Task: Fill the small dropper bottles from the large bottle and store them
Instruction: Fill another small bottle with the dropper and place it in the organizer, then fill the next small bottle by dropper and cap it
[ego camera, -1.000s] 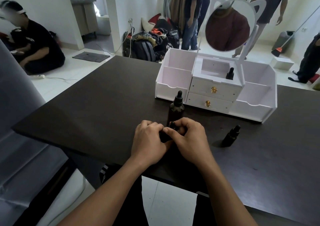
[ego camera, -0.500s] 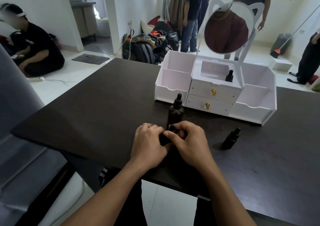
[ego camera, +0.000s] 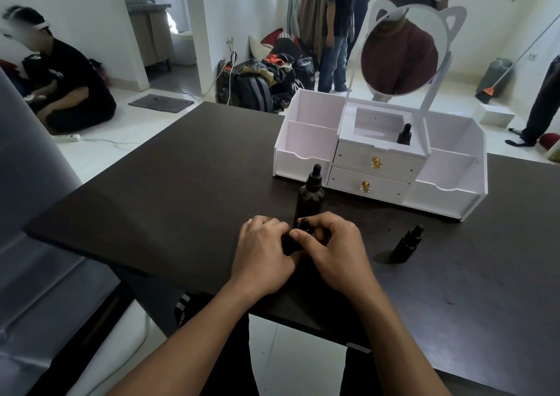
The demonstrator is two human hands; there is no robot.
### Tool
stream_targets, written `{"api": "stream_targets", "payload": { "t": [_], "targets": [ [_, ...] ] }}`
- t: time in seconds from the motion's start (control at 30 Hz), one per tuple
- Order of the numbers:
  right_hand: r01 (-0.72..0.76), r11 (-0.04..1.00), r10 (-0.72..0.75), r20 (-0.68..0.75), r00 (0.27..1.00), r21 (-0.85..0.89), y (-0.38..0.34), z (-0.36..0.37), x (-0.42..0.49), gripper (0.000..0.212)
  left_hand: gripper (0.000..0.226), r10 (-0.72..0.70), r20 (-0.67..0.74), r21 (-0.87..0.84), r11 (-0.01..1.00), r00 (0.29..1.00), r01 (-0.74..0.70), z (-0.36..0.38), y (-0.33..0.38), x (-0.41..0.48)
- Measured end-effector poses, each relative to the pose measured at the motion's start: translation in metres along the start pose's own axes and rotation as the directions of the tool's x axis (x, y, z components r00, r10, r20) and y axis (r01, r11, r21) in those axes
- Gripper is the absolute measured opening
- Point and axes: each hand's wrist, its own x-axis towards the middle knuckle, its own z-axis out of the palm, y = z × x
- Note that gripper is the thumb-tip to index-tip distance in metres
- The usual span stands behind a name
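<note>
Small dropper bottle (ego camera: 304,226) stands near the front edge of the table (ego camera: 151,214), just before the large bottle (ego camera: 310,201), its body gripped in the curled left hand (ego camera: 260,253) while the right hand (ego camera: 336,250) pinches its cap. The cap seems mid-twist, though I cannot tell which way. The next move is either filling it from the large bottle or carrying it upright to the white organiser (ego camera: 303,162).

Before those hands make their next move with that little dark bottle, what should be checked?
1. Left hand and right hand both grip the small dark dropper bottle: ok.
2. Its cap loose or tight: cannot tell, fingers hide it.
3. Large dark dropper bottle upright, capped, behind the hands: ok.
4. Second small dark bottle stands apart, rightward: ok.
5. White organiser box has room beside the stored small bottle: ok.
</note>
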Motion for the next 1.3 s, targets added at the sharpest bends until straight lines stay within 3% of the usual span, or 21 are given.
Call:
{"api": "stream_targets", "payload": {
  "t": [0.27, 0.43, 0.57, 0.7, 0.87, 1.3],
  "targets": [
    [-0.029, 0.999, 0.028, -0.06, 0.998, -0.018, 0.004, 0.007, 0.0, 0.022, 0.023, 0.003, -0.003, -0.012, 1.0, 1.0, -0.003, -0.004, 0.002, -0.001],
    [0.005, 1.0, -0.005, -0.109, 0.994, 0.006, 0.001, -0.005, -0.006, 0.023, 0.044, -0.016, -0.013, -0.047, 0.999, 1.0, 0.015, -0.001, 0.001, -0.002],
    [0.039, 0.998, -0.05, -0.201, 0.978, -0.059, -0.015, -0.046, 0.005, 0.017, 0.063, -0.03, -0.019, -0.029, 0.999, 0.999, 0.029, 0.003, -0.002, 0.0],
    [0.046, 0.988, -0.088, -0.285, 0.955, -0.15, -0.037, -0.103, 0.034, 0.013, 0.063, -0.008, -0.045, 0.016, 1.0, 0.999, 0.009, 0.005, -0.001, 0.001],
    [-0.005, 0.964, -0.096, -0.365, 0.926, -0.267, -0.047, -0.151, 0.083, 0.023, 0.063, 0.002, -0.062, 0.026, 1.0, 0.998, 0.0, 0.006, -0.002, -0.001],
    [-0.043, 0.845, -0.075, -0.196, 0.978, -0.534, -0.026, -0.158, 0.159, 0.024, 0.058, 0.011, -0.081, 0.002, 1.0, 0.997, -0.011, 0.007, -0.003, -0.001]
  ]
}}
